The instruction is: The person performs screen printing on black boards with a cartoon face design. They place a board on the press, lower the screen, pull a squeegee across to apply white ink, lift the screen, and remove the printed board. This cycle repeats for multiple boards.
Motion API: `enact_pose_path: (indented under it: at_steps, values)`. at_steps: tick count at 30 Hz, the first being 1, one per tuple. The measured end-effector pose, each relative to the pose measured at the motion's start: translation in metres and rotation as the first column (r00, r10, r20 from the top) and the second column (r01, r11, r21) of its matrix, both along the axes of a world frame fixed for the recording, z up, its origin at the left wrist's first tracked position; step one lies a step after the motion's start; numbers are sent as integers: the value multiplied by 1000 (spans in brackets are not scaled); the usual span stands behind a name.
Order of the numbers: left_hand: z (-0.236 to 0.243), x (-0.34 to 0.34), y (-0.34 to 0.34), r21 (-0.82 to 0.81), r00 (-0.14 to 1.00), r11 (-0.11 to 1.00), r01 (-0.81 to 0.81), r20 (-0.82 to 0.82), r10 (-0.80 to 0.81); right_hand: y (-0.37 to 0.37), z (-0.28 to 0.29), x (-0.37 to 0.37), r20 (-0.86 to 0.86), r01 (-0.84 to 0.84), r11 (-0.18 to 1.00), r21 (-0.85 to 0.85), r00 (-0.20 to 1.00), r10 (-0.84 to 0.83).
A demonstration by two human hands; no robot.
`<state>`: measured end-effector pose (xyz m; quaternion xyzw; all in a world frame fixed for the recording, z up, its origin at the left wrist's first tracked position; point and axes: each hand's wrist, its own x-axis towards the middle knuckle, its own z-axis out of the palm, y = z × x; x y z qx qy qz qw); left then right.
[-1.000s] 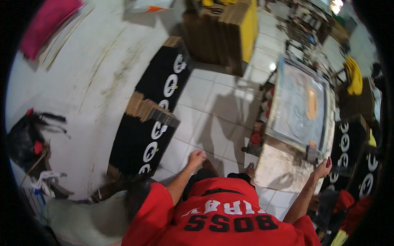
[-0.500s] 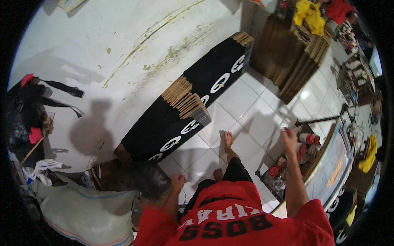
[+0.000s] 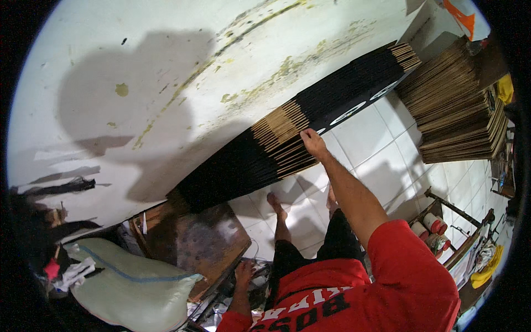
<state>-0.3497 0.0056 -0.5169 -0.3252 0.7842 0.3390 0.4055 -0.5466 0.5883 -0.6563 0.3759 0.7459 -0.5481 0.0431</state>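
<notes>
A long row of black-printed folded cardboard pieces [image 3: 232, 163] leans on edge against the white wall, brown edges showing at its middle and far end. My right hand [image 3: 313, 144] reaches out to the middle of the row, its fingers pinched on the brown edge of a cardboard piece there. Lower down, my left hand [image 3: 244, 271] hangs near the corner of a stained brown low table [image 3: 213, 243]. Its fingers look loosely spread, with nothing seen in them.
A stuffed pale sack [image 3: 133, 285] lies at the left beside the table. More brown cardboard [image 3: 453, 105] stands at the far right. Right of me is a rack with red-and-white tubs [image 3: 434, 224] and a yellow cloth [image 3: 488, 266]. White floor tiles [image 3: 362, 135] lie between.
My right hand has moved from the rack side over to the cardboard row and taken hold of an edge. The view has turned and come nearer to the row. My left hand stays low.
</notes>
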Motion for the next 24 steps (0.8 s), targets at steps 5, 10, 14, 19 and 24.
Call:
enact_pose_path:
  at_steps: [5, 10, 14, 19, 24]
  values:
    - [-47, -55, -78, 160, 997, 984, -75, 45, 69, -22, 14, 3, -1, 66, 972, 225, 998, -68]
    - [-82, -178, -118, -300, 950, 929, 215, -159, -271, -35, 26, 4, -34, 141, 881, 451, 989, -141]
    - [-48, -251, -95, -693, 638, 496, 524, -67, -767, -42, 30, 13, 97, 112, 913, 392, 982, -162]
    - [-38, -289, -54, -580, 626, 678, 451, -336, -704, -53, 45, 30, 251, 45, 871, 489, 949, -190]
    - [-84, -308, -101, -223, 849, 975, 12, -513, -128, -66, 48, 52, 446, 285, 922, 263, 811, -378]
